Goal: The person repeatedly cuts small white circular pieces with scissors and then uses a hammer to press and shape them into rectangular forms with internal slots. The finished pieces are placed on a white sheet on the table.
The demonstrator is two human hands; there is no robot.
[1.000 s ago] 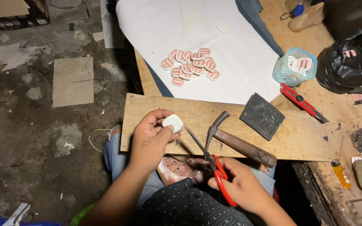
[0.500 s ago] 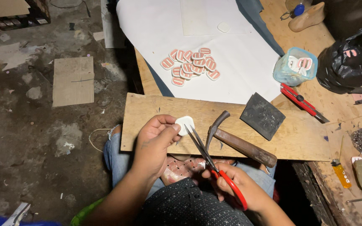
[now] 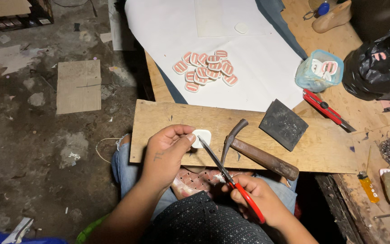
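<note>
My left hand (image 3: pixel 167 151) pinches a small white rounded patch (image 3: pixel 201 137) between thumb and fingers, just above the near edge of a wooden board (image 3: pixel 177 118) that lies across my lap. My right hand (image 3: pixel 254 195) grips red-handled scissors (image 3: pixel 227 175), whose blade tips reach the lower edge of the white patch. A hammer (image 3: pixel 254 152) with a wooden handle lies on the board right beside the scissors.
A pile of several pink-and-white patches (image 3: pixel 205 70) lies on a white sheet (image 3: pixel 249 49) further back. A dark square pad (image 3: pixel 283 124), a red utility knife (image 3: pixel 327 109), a clear tub (image 3: pixel 319 70), a black bag (image 3: pixel 380 63) and a yellow lighter (image 3: pixel 368 186) sit to the right. Dirty floor to the left.
My left hand moved the white patch to the right, and my right hand brought the scissors up until their blades met the patch.
</note>
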